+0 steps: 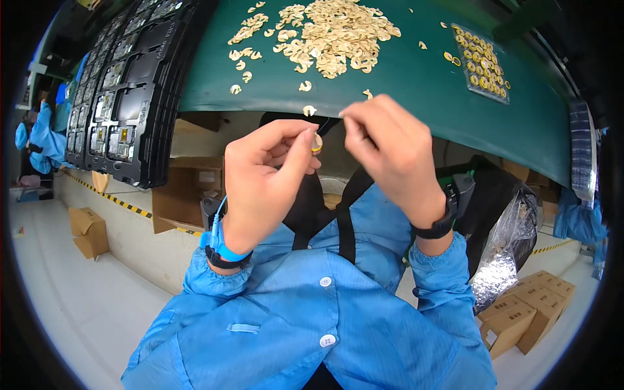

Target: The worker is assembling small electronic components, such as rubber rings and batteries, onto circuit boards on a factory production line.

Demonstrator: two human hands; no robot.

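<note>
From here, the left hand (263, 175) pinches a small yellow-rimmed disc (318, 144) before the table (416, 91); the right hand (393, 146) curls nearby, its grip unclear. Seemingly fine fingertip work, the next move calling for steadiness.

From the head, the left hand (263, 179) and right hand (395, 151) are viewed closely downward, jacket (286, 292) near, green table (422, 81) far.

Showing pale lettering (144, 106) on black trays (147, 127) at upper left, dark print (517, 316) on brown cartons (537, 304) at lower right and a white label (207, 176) on an open box (182, 201) left of centre, but offering nothing legible.
</note>
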